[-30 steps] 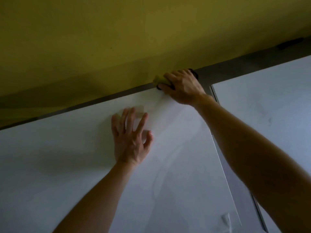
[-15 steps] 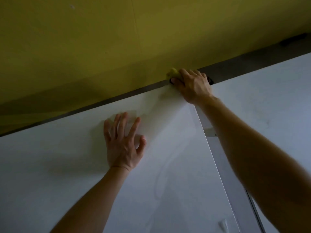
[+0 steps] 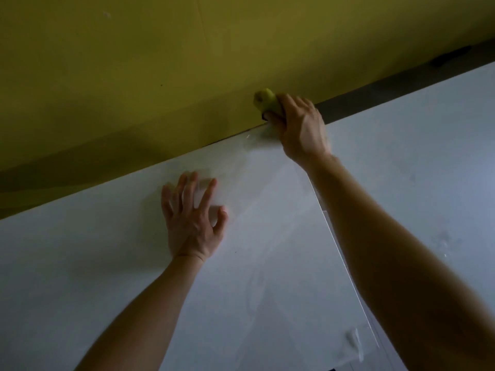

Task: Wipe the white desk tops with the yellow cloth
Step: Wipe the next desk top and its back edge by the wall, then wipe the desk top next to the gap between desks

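Our right hand [image 3: 300, 127] grips the bunched yellow cloth [image 3: 266, 99] at the desk top's [image 3: 107, 263] back edge, likely to reach the seam. Our left hand [image 3: 191, 218] lies open and flat, bracing our reach.

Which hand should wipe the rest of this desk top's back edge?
Right. The right hand grips the yellow cloth at the back edge of the white desk top, beside the yellow panel. The left hand rests on it, fingers spread, holding nothing.

Olive-yellow partition [image 3: 160, 62], dark strip [image 3: 401, 88] below it, perhaps a clip [image 3: 451, 58]
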Tool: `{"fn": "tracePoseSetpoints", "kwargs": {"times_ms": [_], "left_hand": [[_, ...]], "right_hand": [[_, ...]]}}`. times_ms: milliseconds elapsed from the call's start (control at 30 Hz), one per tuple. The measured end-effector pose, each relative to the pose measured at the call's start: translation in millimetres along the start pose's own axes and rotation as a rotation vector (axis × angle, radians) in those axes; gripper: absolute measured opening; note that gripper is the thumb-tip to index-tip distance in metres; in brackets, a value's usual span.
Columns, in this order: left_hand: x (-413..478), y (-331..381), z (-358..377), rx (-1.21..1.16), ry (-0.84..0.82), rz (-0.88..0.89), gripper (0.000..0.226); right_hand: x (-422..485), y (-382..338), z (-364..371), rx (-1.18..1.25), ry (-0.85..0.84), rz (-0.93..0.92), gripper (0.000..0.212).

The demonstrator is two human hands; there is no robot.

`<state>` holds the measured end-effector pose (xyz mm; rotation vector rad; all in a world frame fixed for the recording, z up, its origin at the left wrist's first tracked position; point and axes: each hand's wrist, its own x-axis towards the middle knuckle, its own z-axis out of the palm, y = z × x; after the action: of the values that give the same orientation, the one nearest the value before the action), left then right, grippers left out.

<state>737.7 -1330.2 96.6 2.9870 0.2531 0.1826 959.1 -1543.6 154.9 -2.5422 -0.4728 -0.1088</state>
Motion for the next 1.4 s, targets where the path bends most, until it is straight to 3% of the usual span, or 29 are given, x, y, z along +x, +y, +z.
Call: {"fn": "tracePoseSetpoints", "kwargs": {"times_ms": [133,367,467,533,633,700,833,1000,1200,1267,1333,1400], "left_hand": [[0,0,1,-0.011,0.03,0.018,0.061],[2,8,-9,0.036,-0.05,0.024,0.064],[7,12,-24,0.024,-0.162,0.009,0.064],[18,21,-48,0.014,-0.35,-0.003,0.06],[15,50,-106,-0.178,-0.542,0.157,0.038],[-8,81,-145,-0.411,-0.616,0.296,0.033],[-69,141,-191,-0.854,-0.779,0.422,0.043],[-117,193,-210,-1.037,-0.871,0.45,0.069],[-130,231,-221,-0.918,-0.832,0.48,0.059],[-135,245,-222,-0.816,-0.789,0.524,0.044],[-140,262,-219,-0.694,-0.745,0.575,0.025],[-141,279,-212,-0.618,-0.764,0.602,0.021]], "right_hand": [[-46,-15,-45,0.093,0.055,0.079,0.032],[-170,-38,-101,0.19,0.066,0.435,0.031],[-215,-53,-120,0.298,0.079,0.615,0.029],[-242,-67,-133,0.38,0.086,0.684,0.038],[-280,-88,-152,0.482,0.084,0.719,0.06],[-303,-96,-165,0.503,0.098,0.737,0.055],[-345,-107,-194,0.574,0.148,0.764,0.028],[-392,-109,-233,0.782,0.234,0.777,0.025],[-431,-90,-265,0.848,0.216,0.824,0.031],[-436,-83,-268,0.861,0.206,0.841,0.027],[-437,-72,-269,0.844,0.194,0.862,0.039],[-441,-54,-270,0.752,0.161,0.856,0.039]]}}
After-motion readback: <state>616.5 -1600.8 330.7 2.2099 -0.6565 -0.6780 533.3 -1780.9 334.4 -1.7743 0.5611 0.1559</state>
